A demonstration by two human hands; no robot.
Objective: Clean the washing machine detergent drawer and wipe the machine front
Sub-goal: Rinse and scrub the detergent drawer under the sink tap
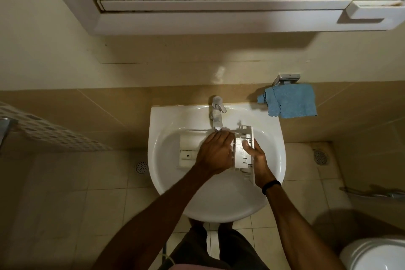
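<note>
mid-wash: right hand (255,156) grips the white plastic detergent drawer (246,132) over the white ceramic sink (219,208), left hand (215,151) rubs it with flat fingers. the machine front looks yet to be wiped.

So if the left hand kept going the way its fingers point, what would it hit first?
Probably the white drawer piece that the right hand holds upright over the sink. The left hand looks to be right at its edge, though depth is hard to judge.
</note>
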